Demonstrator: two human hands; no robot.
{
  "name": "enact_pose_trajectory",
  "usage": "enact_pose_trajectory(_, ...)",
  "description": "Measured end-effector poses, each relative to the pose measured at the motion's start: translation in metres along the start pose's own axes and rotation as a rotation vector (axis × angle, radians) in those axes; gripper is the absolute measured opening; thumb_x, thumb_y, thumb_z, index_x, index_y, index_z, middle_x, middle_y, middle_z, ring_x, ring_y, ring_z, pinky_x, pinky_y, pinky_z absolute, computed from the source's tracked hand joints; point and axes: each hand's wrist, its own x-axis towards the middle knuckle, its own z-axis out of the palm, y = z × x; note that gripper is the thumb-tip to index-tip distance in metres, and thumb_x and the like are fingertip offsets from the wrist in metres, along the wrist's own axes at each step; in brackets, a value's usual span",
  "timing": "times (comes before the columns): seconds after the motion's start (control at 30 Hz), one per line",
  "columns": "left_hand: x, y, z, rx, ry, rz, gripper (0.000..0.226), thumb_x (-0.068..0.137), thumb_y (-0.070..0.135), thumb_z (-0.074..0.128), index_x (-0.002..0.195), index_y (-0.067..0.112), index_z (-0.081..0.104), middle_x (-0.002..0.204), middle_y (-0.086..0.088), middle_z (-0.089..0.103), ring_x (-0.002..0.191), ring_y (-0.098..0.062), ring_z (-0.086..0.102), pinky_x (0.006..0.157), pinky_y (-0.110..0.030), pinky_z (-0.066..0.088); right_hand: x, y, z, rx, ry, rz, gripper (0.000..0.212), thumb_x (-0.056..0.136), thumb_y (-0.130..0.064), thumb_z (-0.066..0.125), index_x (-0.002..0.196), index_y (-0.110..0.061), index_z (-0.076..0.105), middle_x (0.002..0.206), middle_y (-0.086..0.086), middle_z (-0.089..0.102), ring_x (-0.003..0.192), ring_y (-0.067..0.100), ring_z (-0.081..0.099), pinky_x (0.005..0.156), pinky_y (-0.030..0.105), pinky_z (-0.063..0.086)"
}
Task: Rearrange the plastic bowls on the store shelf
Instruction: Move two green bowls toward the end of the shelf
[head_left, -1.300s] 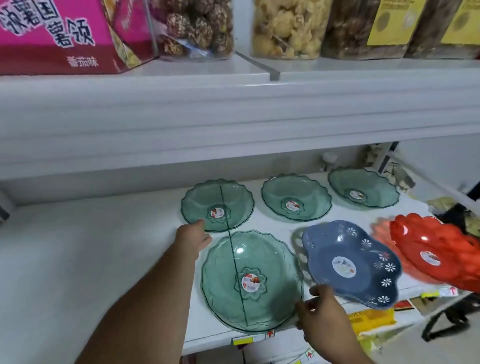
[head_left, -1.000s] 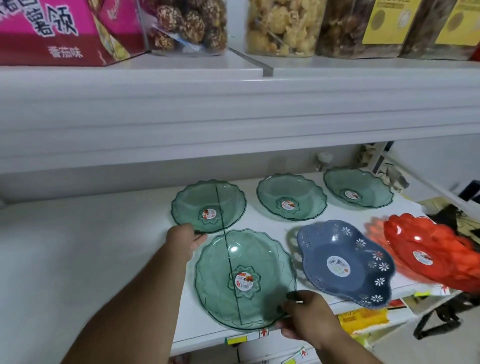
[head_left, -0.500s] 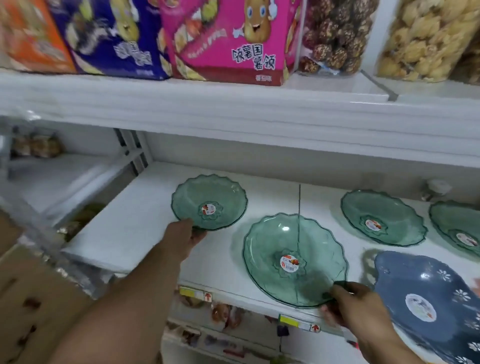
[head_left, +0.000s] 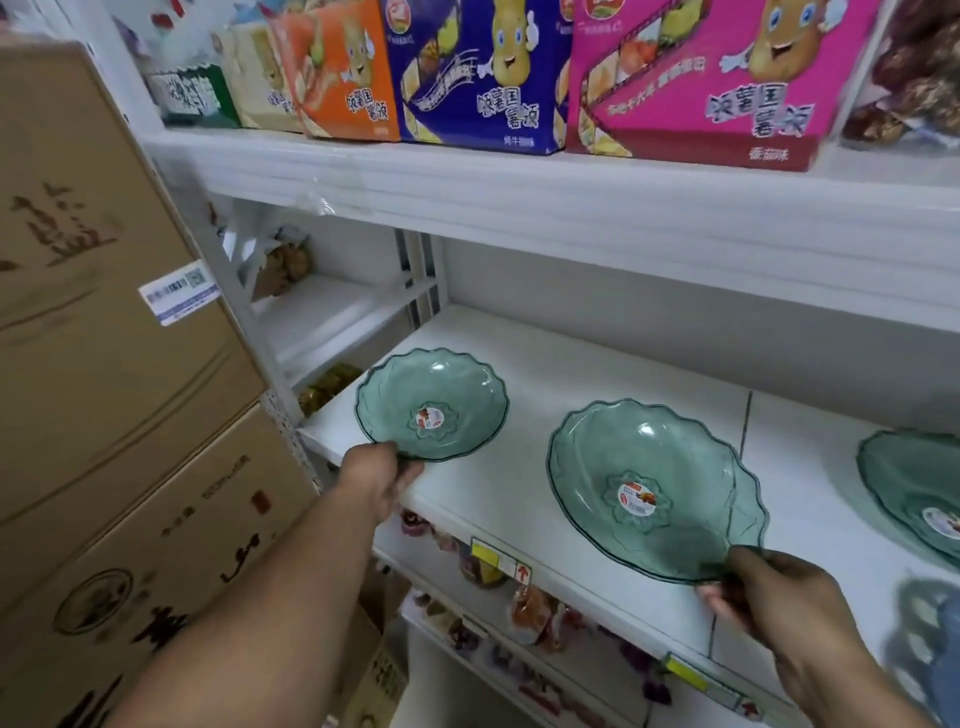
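A small clear green bowl (head_left: 431, 402) with a scalloped rim sits near the left end of the white shelf (head_left: 524, 483). My left hand (head_left: 382, 470) grips its near rim. A larger green bowl (head_left: 649, 488) lies to the right by the shelf's front edge, tilted a little, and my right hand (head_left: 769, 587) pinches its near right rim. Another green bowl (head_left: 914, 488) shows at the right edge. A blurred blue bowl (head_left: 930, 623) peeks in at the lower right.
Stacked cardboard boxes (head_left: 104, 364) stand close on the left. The upper shelf carries orange, blue and pink snack boxes (head_left: 691, 78). Yellow price tags (head_left: 498, 564) line the shelf's front edge, with packaged goods on the shelf below.
Both green bowls have slid left along the shelf with my hands on their rims, and my view has swung left. The red bowl and most of the blue one have left the frame.
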Motion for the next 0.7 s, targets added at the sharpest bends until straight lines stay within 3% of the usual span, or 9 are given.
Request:
enact_pose_trajectory(0.13,0.037,0.012,0.011,-0.002,0.002,0.007,0.020,0.098,-0.001,0.046,0.090,0.005,0.063,0.105,-0.016,0.068,0.088,-0.027,0.067,0.083,-0.039,0.058,0.018,-0.014,0.034,-0.012,0.030,-0.019,0.017,0.091,0.001,0.057,0.086,0.013,0.068,0.067,0.027,0.073,0.062,0.030,0.065,0.045,0.018,0.056)
enact_pose_trajectory(0.2,0.061,0.020,0.020,-0.005,-0.011,-0.002,0.016,0.098,-0.001,0.048,0.099,0.003,0.063,0.109,-0.017,0.066,0.088,-0.028,0.066,0.081,-0.039,0.058,0.030,-0.018,0.056,-0.017,0.053,-0.026,0.018,0.090,0.000,0.057,0.086,0.012,0.069,0.066,0.024,0.074,0.063,0.031,0.064,0.047,0.018,0.057)
enact_pose_trajectory(0.33,0.104,0.033,0.041,-0.042,-0.046,-0.020,0.018,0.098,0.001,0.050,0.111,0.006,0.062,0.111,-0.015,0.065,0.078,-0.023,0.065,0.082,-0.041,0.058,0.053,-0.021,0.099,-0.016,0.113,-0.048,0.019,0.090,-0.002,0.056,0.084,0.011,0.069,0.065,0.022,0.073,0.057,0.028,0.064,0.051,0.022,0.060)
enact_pose_trajectory(0.53,0.152,0.043,0.065,-0.094,-0.123,-0.023,0.014,0.099,0.009,0.054,0.113,0.012,0.058,0.113,-0.011,0.063,0.073,-0.019,0.064,0.093,-0.044,0.056,0.078,-0.026,0.145,0.038,0.144,-0.024,0.019,0.089,-0.003,0.056,0.086,0.010,0.069,0.068,0.023,0.073,0.062,0.031,0.066,0.056,0.025,0.062)
enact_pose_trajectory(0.63,0.176,0.045,0.077,-0.060,-0.138,-0.038,0.024,0.099,0.010,0.054,0.121,0.003,0.060,0.114,-0.013,0.065,0.071,-0.019,0.065,0.072,-0.035,0.063,0.093,-0.031,0.160,0.021,0.160,-0.029,0.019,0.089,-0.004,0.056,0.089,0.009,0.070,0.069,0.023,0.074,0.062,0.031,0.067,0.062,0.029,0.063)
enact_pose_trajectory(0.7,0.187,0.047,0.084,-0.019,-0.139,-0.044,0.019,0.100,0.007,0.050,0.114,0.000,0.061,0.115,-0.016,0.065,0.070,-0.021,0.065,0.056,-0.028,0.060,0.102,-0.035,0.169,0.028,0.168,-0.030,0.018,0.089,-0.003,0.057,0.090,0.010,0.069,0.075,0.027,0.074,0.062,0.030,0.067,0.060,0.028,0.063)
